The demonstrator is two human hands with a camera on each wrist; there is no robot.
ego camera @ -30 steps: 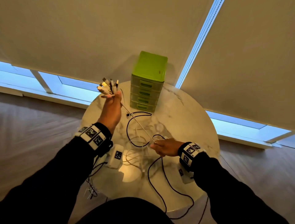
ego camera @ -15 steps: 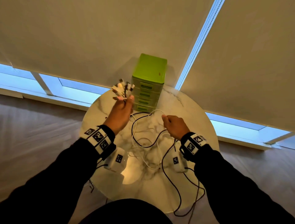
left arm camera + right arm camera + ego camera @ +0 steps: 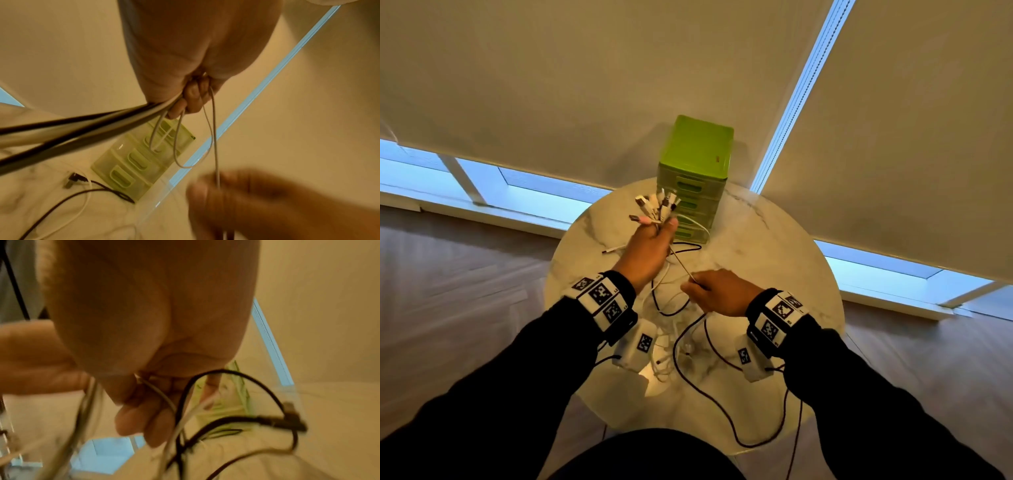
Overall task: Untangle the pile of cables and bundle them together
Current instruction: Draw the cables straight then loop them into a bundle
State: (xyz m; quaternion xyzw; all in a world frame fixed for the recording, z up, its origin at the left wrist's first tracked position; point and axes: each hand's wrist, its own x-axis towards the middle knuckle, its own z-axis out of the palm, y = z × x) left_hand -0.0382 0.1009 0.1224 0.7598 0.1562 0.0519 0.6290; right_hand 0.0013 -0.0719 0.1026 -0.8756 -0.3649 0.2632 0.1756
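Note:
My left hand is raised over the round marble table and grips a bunch of cable ends, whose plugs fan out above the fist. In the left wrist view its curled fingers clamp black and white cables, and white loops hang below. My right hand sits just below and right of it and pinches a thin white cable that runs taut up to the left hand. The right wrist view, blurred, shows that white cable in the fingers beside a black cable. The remaining cables lie tangled on the table.
A green drawer unit stands at the table's far edge, right behind the plugs. A black cable hangs over the front edge. A loose black plug lies near the drawers. Window blinds close off the back.
My right hand has come back from near the drawers, toward me and to the left, and now pinches the white cable below the left hand. The left hand drifted right, toward the drawers.

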